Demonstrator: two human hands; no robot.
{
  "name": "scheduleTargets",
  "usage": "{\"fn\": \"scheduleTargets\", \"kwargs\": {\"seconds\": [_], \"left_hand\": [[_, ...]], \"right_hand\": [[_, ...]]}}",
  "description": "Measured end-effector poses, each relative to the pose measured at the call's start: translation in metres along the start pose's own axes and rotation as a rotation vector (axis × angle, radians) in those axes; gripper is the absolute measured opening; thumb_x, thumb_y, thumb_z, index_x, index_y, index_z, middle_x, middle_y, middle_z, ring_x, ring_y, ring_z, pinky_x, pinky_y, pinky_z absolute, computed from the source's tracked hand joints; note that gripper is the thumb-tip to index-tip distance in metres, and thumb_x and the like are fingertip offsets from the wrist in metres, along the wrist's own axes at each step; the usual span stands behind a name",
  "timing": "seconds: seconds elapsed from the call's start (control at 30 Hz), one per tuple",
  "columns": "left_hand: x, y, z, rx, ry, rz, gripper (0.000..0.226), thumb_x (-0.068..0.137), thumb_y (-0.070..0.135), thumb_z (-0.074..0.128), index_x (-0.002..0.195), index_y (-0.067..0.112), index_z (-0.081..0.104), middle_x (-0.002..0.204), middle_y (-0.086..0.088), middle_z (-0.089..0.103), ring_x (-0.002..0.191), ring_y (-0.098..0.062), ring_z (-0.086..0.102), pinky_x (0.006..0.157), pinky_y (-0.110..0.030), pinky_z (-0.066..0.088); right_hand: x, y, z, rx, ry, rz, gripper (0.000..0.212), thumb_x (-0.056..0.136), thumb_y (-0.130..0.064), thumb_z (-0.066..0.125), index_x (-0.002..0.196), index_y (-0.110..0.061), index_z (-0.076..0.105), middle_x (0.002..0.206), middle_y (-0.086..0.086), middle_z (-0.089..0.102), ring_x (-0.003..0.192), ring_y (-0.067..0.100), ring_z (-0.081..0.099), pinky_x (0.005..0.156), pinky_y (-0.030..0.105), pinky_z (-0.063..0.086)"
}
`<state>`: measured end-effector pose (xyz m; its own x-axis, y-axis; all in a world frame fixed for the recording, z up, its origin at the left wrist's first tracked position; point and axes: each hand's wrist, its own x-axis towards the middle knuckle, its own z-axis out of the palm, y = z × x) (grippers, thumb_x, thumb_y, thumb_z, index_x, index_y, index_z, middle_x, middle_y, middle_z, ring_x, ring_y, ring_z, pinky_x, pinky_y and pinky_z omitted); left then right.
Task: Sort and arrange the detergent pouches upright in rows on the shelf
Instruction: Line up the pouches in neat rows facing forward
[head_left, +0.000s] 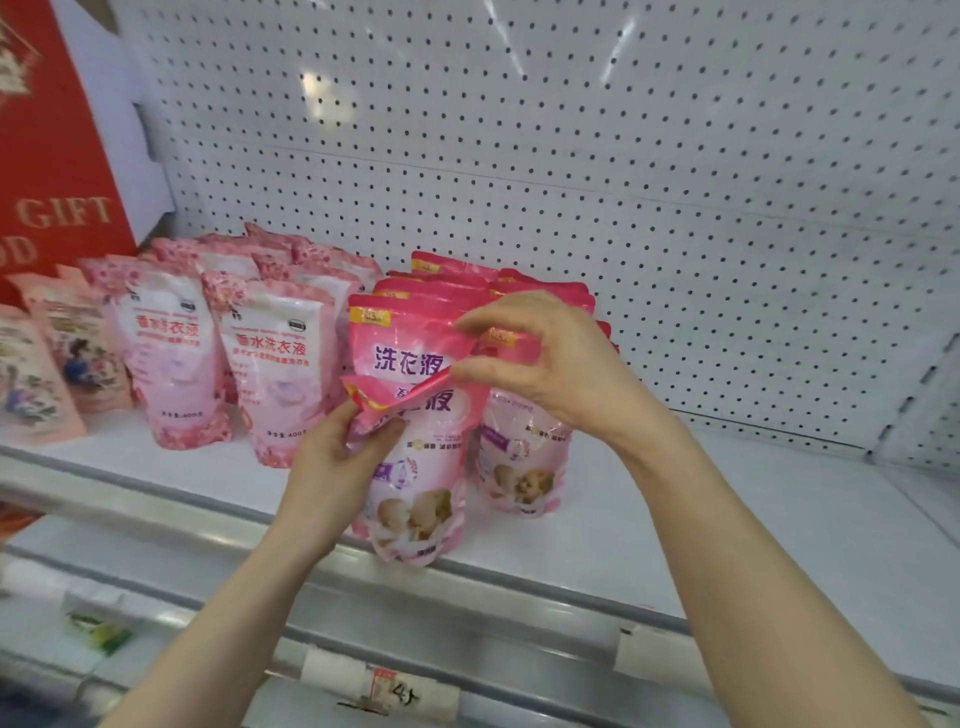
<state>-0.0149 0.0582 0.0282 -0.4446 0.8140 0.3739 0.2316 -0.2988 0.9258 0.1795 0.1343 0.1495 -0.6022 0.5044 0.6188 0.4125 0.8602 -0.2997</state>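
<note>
A pink detergent pouch (415, 483) with purple lettering stands at the front of the white shelf (779, 530), its top flopped forward. My left hand (332, 467) grips its left side. My right hand (540, 364) pinches the folded top edge from the right. Behind and right of it stand more pink pouches of the same kind (519, 467) in rows. To the left stand paler pink-and-white pouches (280, 374) in their own rows.
Peach-coloured pouches (78, 353) stand at the far left below a red gift box (47, 156). White pegboard (623, 156) backs the shelf. Price tags (389, 688) hang on the shelf's front rail. The shelf right of the pouches is bare.
</note>
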Motion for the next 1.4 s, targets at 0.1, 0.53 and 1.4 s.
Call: {"fn": "scheduleTargets", "kwargs": {"seconds": [0.1,0.53,1.4], "left_hand": [[0.002,0.002,-0.003,0.03,-0.02,-0.002,0.017,0.086,0.025,0.069,0.093,0.04,0.067,0.091,0.016,0.074,0.081,-0.007,0.071,0.067,-0.024,0.056],[0.038,0.01,-0.038,0.245,-0.12,0.086,0.044,0.076,0.017,0.079,0.114,0.025,0.058,0.097,0.018,0.069,0.089,0.002,0.067,0.077,-0.019,0.054],[0.008,-0.055,-0.025,0.329,-0.281,0.008,0.109,0.035,0.059,0.085,0.128,0.031,0.035,0.116,0.013,0.058,0.105,-0.01,0.06,0.089,-0.035,0.052]], "right_hand": [[0.013,-0.01,0.008,0.018,-0.208,0.027,0.021,0.084,-0.043,0.071,0.09,-0.024,0.079,0.079,-0.01,0.074,0.071,0.004,0.061,0.069,0.022,0.046],[0.035,-0.017,0.04,0.323,-0.006,0.478,0.006,0.082,-0.022,0.077,0.085,-0.017,0.078,0.08,-0.003,0.075,0.082,0.015,0.07,0.085,0.041,0.057],[0.055,-0.051,0.059,-0.306,-0.125,0.216,0.027,0.088,-0.049,0.063,0.097,-0.026,0.074,0.08,-0.009,0.07,0.075,0.012,0.063,0.073,0.032,0.049]]}}
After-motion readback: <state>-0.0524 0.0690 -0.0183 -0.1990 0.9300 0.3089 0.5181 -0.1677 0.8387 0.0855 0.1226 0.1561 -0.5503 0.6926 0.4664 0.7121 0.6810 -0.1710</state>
